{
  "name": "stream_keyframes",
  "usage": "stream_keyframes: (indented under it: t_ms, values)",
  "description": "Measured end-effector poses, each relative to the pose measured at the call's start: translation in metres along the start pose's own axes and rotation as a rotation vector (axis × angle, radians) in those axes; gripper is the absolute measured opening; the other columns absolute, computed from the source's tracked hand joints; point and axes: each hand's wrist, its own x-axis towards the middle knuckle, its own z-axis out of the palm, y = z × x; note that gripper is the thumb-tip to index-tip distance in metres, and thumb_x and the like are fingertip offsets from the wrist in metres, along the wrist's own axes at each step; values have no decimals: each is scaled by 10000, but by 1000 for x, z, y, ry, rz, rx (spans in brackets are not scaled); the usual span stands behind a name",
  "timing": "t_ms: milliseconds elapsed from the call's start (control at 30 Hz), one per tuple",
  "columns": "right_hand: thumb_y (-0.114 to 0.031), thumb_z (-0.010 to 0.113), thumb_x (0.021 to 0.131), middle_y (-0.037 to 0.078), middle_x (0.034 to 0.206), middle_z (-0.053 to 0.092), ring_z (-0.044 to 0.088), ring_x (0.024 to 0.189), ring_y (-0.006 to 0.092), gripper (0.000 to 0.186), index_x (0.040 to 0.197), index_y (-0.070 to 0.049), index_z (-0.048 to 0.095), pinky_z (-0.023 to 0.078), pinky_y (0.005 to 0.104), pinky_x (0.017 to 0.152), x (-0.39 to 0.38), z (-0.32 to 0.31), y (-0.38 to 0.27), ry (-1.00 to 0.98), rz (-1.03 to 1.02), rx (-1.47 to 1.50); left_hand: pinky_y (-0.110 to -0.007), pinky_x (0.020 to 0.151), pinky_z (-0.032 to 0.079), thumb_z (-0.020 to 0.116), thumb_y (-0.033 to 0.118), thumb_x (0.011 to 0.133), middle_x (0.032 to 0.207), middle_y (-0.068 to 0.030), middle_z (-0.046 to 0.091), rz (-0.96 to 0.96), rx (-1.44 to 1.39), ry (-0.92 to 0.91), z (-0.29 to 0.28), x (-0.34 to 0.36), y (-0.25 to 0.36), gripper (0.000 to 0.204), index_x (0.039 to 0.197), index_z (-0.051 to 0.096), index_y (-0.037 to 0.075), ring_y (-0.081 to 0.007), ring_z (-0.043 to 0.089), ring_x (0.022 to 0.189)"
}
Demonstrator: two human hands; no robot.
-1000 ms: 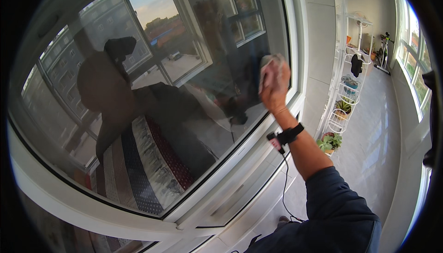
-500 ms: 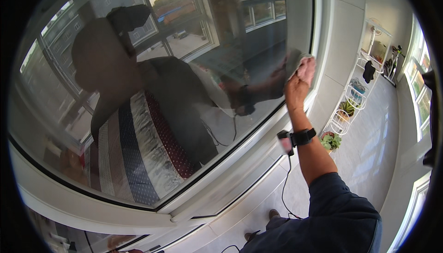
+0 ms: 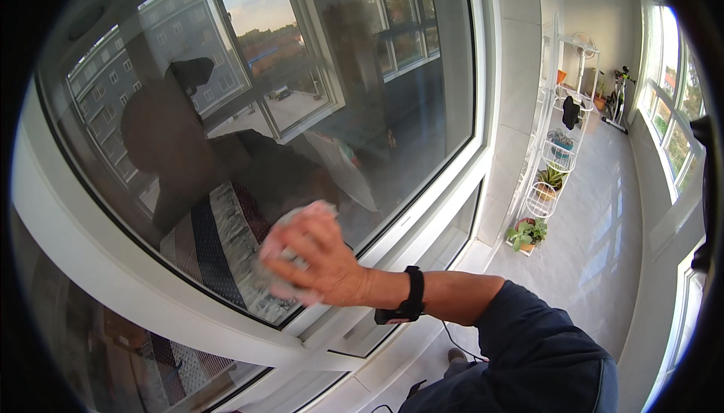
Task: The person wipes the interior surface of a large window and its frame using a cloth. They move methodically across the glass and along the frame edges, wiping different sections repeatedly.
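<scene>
My right hand (image 3: 328, 266) presses a crumpled pink-and-white cloth (image 3: 275, 262) against a large window pane (image 3: 422, 123). Its fingers bend over the cloth, slightly smeared by motion, low on the glass near the bottom frame (image 3: 407, 236). A black band with a small device (image 3: 403, 304) is strapped round that wrist. The forearm reaches in from the right, under a dark sleeve (image 3: 528, 330). My left hand is outside the picture. The glass mirrors a dark figure, buildings and sky, and striped bedding shows in it.
White tiered plant stands (image 3: 554, 164) line the wall at the right, with potted plants (image 3: 526, 234) and a dark cloth hung on them. An exercise bike (image 3: 620, 100) stands farther back. Grey tiled floor (image 3: 588, 255) runs beside them. A thin cable (image 3: 461, 344) hangs below my wrist.
My right hand and the cloth have swept left and down across the glass, from the pane's right edge to its lower middle. The view has also shifted.
</scene>
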Motion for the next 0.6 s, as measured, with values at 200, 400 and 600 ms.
stream_keyframes:
  t_ms: [200, 400, 600]
  values:
    - [-202, 631, 741, 82, 1297, 549, 508, 1209, 300, 430, 1170, -191, 663, 367, 523, 1067, 41, -2, 12, -145, -362, 114, -617, 1011, 429, 590, 149, 932, 1337, -306, 455, -5, -5, -21, -2, -6, -8, 443, 1313, 468, -41, -501, 465, 1247]
    - [-153, 711, 665, 93, 1311, 548, 510, 1235, 323, 523, 1186, -186, 668, 370, 525, 1064, 98, -39, 83, -56, -365, -11, -608, 1046, 428, 607, 145, 924, 1382, -314, 439, -17, -26, -13, -1, -10, -9, 502, 1363, 452, -41, -509, 454, 1285]
    - [-170, 792, 651, 158, 1364, 508, 495, 1250, 385, 670, 1298, -172, 620, 376, 513, 1079, 152, -108, 207, 153, -122, -221, -608, 1049, 424, 610, 135, 916, 1378, -311, 445, -42, -19, 22, 1, -13, -1, 505, 1363, 450, -37, -508, 452, 1287]
